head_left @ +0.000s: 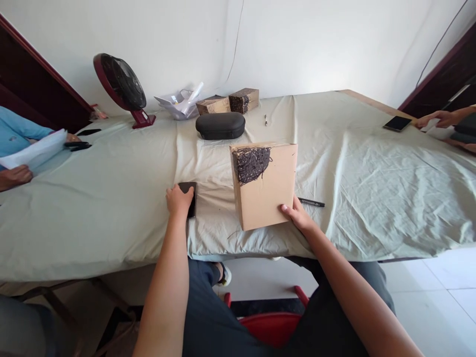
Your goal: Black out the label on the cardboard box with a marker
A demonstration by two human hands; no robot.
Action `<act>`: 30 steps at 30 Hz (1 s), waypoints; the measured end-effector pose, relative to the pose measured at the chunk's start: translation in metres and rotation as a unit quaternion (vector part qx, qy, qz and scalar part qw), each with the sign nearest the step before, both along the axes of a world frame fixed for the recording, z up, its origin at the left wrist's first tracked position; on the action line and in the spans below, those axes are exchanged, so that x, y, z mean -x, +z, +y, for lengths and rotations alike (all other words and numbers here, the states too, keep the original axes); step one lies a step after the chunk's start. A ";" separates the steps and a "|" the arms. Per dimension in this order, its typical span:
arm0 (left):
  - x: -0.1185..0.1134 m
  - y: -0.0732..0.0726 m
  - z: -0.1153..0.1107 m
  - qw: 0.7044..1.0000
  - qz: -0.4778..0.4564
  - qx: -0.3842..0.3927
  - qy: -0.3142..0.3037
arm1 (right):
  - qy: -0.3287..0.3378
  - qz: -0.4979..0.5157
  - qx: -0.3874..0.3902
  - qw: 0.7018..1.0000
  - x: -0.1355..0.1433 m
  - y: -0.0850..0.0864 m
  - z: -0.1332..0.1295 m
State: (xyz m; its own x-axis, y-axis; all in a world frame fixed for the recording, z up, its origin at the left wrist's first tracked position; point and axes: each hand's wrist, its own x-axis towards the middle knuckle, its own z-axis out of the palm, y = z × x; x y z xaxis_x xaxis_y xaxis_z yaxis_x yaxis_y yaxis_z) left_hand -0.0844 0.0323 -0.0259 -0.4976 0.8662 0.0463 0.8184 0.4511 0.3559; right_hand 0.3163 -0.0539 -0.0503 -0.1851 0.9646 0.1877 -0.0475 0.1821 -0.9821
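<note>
My right hand (pixel 298 215) grips a cardboard box (pixel 268 198) by its lower right edge, thumb on the front face and the other fingers hidden behind. The box stands upright, slightly tilted, with dark scribbled marks (pixel 252 164) over its upper left corner. My left hand (pixel 179 199) is closed over a black phone (pixel 192 203) on the cloth, the thumb lying across its dark face and the fingertips partly hidden. Just right of the box lies a black pen (pixel 311 202).
Behind the box are a black zip case (pixel 220 125), two patterned boxes (pixel 244 100), a plastic basket (pixel 178 106) with papers and a red fan (pixel 122 89). One person holds papers (pixel 35 151) at left; another person's hands (pixel 442 119) are at right near a phone (pixel 397 123). The tablecloth (pixel 372 188) is wrinkled.
</note>
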 end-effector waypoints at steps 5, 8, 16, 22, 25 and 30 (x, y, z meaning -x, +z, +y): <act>0.012 -0.004 -0.005 0.999 0.008 0.024 0.022 | -0.002 -0.007 -0.001 1.000 0.001 0.005 -0.002; 0.018 -0.003 -0.009 0.999 0.009 0.035 0.014 | 0.001 -0.010 -0.006 1.000 0.001 0.006 -0.002; -0.012 0.013 -0.017 0.979 -0.067 -0.098 -0.165 | 0.007 0.005 -0.036 0.999 0.001 0.010 0.001; -0.025 0.010 -0.022 0.983 -0.005 -0.064 -0.169 | -0.011 0.007 -0.032 0.999 -0.001 0.013 0.001; -0.009 0.006 -0.018 0.998 0.018 0.013 -0.053 | -0.020 0.000 -0.036 0.999 -0.002 0.012 0.002; 0.009 0.005 -0.011 0.999 0.019 0.025 0.030 | -0.015 -0.009 -0.049 0.999 -0.002 0.011 0.005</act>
